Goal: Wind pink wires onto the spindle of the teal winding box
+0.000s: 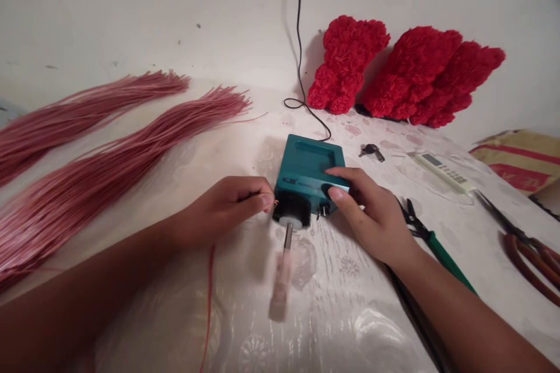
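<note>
A teal electric box (312, 172) stands on the table, with a black round part (291, 208) on its front. From that part a metal shaft sticks out toward me, ending in a pinkish, motion-blurred piece (280, 288). My left hand (238, 204) pinches the end of a thin pink strand (209, 309) close against the left side of the black part; the strand's tail hangs down below the hand. My right hand (371, 210) grips the right side of the box, its thumb on the front face by small switches (322, 210) and its other fingers on top.
Two bundles of pink strands (144, 151) lie at left. Bunches of red flowers (411, 73) lean on the wall, near a black cord (300, 41). At right are keys (371, 152), a remote control (444, 172), green-handled cutters (441, 253), scissors (525, 247) and a bag (518, 160).
</note>
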Motion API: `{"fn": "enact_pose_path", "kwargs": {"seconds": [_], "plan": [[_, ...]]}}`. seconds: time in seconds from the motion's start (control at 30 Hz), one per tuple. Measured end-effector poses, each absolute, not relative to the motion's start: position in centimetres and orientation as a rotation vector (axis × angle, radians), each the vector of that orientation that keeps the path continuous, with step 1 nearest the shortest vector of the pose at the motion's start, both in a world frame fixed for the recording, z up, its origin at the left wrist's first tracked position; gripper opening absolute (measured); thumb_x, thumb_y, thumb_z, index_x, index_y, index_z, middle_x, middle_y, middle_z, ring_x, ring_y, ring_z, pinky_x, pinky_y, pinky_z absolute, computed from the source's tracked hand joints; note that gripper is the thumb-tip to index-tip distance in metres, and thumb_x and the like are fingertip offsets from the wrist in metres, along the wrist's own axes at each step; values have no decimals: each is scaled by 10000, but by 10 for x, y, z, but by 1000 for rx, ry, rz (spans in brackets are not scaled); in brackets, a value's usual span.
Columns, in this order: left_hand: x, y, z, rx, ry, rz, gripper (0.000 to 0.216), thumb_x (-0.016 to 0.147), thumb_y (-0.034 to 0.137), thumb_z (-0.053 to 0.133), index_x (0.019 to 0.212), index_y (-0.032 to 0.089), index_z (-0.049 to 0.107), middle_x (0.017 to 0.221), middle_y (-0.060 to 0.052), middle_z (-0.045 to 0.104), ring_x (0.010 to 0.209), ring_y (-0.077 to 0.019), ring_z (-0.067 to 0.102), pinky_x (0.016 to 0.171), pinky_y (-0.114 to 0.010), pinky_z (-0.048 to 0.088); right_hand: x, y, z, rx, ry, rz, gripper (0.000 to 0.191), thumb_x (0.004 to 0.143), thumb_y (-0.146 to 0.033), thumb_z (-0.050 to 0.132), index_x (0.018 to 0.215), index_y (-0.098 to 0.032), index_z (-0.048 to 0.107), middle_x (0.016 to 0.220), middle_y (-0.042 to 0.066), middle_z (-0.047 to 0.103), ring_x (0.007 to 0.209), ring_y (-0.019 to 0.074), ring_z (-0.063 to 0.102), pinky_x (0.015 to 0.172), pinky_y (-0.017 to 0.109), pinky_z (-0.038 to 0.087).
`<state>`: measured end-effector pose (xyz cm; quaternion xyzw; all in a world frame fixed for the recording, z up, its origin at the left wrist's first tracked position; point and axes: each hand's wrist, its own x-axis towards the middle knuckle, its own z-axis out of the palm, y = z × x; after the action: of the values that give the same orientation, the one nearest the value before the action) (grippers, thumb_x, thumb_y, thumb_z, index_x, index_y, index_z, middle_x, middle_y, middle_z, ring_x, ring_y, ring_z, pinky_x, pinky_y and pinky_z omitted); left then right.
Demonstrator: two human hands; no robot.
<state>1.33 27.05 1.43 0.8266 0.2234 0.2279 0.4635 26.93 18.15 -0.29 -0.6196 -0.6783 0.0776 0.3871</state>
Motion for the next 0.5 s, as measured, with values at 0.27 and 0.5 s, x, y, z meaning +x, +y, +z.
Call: {"fn": "enact_pose_path", "kwargs": {"seconds": [0.27,0.5], "plan": [[13,271,18,1980,548,507,269,949,295,477,718,177,549,678,31,502,614,-107,414,556,-220,356,269,180,-4,-1584,-1694,207,316,973,-479,583,1186,-257,652,615,-39,548,518,123,509,486,243,418],[13,271,17,1986,531,521,224,888,259,476,686,183,536,679,25,529,616,-106,442,543,-198,353,272,180,-9,-1584,-1656,212,335,970,-502,585,1200,-268,650,680,-17,546,529,130,500,475,272,398]]}}
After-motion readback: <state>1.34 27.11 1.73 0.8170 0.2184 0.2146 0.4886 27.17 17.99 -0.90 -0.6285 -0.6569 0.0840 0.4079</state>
